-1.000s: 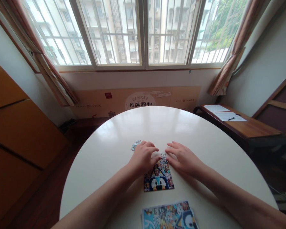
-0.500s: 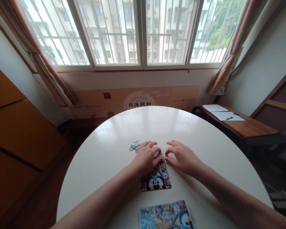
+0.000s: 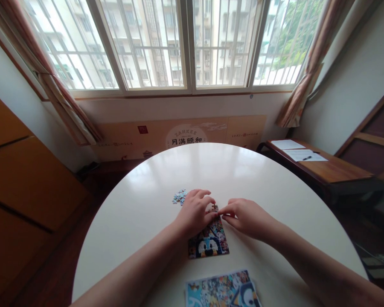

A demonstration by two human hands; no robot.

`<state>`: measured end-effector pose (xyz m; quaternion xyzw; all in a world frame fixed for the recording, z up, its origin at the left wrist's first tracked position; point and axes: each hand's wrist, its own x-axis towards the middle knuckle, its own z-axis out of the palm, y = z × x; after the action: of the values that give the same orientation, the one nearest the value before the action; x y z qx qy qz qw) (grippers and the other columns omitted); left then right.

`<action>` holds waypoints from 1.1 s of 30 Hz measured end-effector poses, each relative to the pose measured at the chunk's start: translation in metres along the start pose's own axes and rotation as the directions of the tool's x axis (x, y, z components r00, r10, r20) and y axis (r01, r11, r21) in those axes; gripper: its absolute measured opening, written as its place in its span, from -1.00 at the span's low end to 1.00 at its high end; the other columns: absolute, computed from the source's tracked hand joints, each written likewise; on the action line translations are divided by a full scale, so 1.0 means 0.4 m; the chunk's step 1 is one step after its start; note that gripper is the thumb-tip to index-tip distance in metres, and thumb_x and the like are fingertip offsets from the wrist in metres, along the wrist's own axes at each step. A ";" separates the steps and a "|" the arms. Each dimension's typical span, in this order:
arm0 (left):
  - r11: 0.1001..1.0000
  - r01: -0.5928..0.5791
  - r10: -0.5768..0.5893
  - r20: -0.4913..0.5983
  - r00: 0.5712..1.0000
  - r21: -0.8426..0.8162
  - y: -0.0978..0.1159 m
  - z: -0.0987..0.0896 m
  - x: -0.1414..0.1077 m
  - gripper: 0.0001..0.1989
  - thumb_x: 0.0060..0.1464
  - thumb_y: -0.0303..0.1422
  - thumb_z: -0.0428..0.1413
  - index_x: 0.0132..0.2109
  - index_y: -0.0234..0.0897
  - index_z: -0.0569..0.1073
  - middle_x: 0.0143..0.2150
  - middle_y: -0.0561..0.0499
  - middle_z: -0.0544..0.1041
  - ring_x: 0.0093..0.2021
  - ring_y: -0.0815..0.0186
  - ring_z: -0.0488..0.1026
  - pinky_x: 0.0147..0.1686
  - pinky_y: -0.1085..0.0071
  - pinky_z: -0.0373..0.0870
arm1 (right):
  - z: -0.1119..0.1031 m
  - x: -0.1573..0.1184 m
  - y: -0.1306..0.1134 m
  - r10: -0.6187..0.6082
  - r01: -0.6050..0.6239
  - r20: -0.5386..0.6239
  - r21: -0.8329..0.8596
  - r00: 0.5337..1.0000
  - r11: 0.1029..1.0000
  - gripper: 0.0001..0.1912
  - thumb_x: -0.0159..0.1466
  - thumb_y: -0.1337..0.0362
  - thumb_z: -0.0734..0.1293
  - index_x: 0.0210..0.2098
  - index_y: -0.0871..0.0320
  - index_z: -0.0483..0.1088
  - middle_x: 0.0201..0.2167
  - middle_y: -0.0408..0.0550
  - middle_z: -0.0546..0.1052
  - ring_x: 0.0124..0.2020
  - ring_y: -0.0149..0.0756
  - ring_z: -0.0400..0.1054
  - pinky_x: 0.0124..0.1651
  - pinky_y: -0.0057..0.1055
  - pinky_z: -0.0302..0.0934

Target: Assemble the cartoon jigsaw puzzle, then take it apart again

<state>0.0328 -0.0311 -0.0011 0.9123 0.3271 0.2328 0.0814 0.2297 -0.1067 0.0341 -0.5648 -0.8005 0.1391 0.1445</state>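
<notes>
A partly built jigsaw puzzle [image 3: 208,245] lies on the white round table, with a blue dog face at its near end. My left hand [image 3: 196,211] rests over its upper left part, thumb on the puzzle and fingers curved, with a gap between thumb and forefinger. From the right, my right hand [image 3: 246,216] meets the puzzle's upper right edge, its forefinger and thumb tips close together there. Whether a piece sits between those tips is too small to tell. Loose jigsaw pieces [image 3: 179,197] lie in a small heap just beyond my left hand.
A printed picture sheet [image 3: 222,290] with the same kind of cartoon lies at the table's near edge. The round white table [image 3: 131,213] fills the middle. To the right, papers [image 3: 304,154] and a pen lie on a wooden bench [image 3: 345,169]. A barred window stands beyond.
My right hand has moved left and its forefinger now touches the puzzle's edge; before, its fingers were spread and apart from it. My left hand has stayed nearly in place.
</notes>
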 end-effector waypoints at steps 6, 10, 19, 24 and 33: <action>0.999 -0.008 0.007 -0.019 1.000 -0.050 0.002 -0.005 -0.002 -0.81 0.06 -0.35 0.26 -0.13 -0.15 0.58 0.07 -0.09 0.53 0.09 0.06 0.39 0.16 0.04 0.28 | 0.003 0.000 -0.002 0.009 -0.009 -0.004 -0.024 1.000 1.000 -0.72 0.30 0.27 0.25 -0.22 -0.08 0.62 -0.36 -0.10 0.58 -0.31 -0.25 0.46 -0.27 -0.40 0.20; 0.990 0.000 -0.008 -0.054 0.999 -0.139 -0.001 -0.012 0.004 -0.87 0.07 -0.44 0.22 -0.22 -0.13 0.60 -0.02 -0.05 0.57 0.02 0.11 0.42 0.10 0.12 0.35 | 0.005 0.001 -0.003 0.002 -0.002 0.008 -0.022 1.000 1.000 -0.71 0.32 0.26 0.23 -0.23 -0.07 0.62 -0.31 -0.10 0.61 -0.27 -0.22 0.48 -0.23 -0.37 0.24; 0.967 -0.005 -0.017 -0.085 0.996 -0.254 0.011 -0.018 0.012 -0.89 0.05 -0.50 0.22 -0.36 -0.17 0.57 -0.15 -0.03 0.59 -0.07 0.17 0.45 0.01 0.18 0.38 | 0.006 0.002 -0.001 0.014 -0.014 0.025 -0.019 1.000 1.000 -0.68 0.32 0.25 0.23 -0.12 -0.10 0.61 -0.23 -0.09 0.65 -0.22 -0.18 0.50 -0.15 -0.33 0.30; 0.949 0.131 -0.186 -0.175 0.967 -0.286 -0.044 -0.102 0.014 -0.92 0.11 -0.40 0.17 -0.31 -0.20 0.57 -0.11 -0.06 0.58 -0.02 0.14 0.45 0.06 0.14 0.37 | 0.013 0.002 0.011 0.010 -0.010 0.030 0.001 1.000 1.000 -0.68 0.32 0.24 0.23 -0.08 -0.09 0.60 -0.18 -0.09 0.65 -0.16 -0.16 0.51 -0.12 -0.29 0.33; 0.833 0.526 -0.535 -0.004 0.845 -0.172 -0.175 -0.210 0.009 -0.82 0.07 -0.26 0.14 -0.33 -0.24 0.58 -0.19 -0.06 0.61 -0.14 0.13 0.53 -0.07 0.28 0.41 | 0.013 -0.001 0.019 0.020 -0.022 0.047 0.043 0.999 0.999 -0.68 0.33 0.23 0.23 -0.07 -0.09 0.59 -0.12 -0.12 0.64 -0.11 -0.14 0.51 -0.03 -0.22 0.35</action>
<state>-0.0439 0.0249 0.0531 0.7695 0.5489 0.2507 0.2091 0.2343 -0.1049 0.0263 -0.5666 -0.7943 0.1713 0.1366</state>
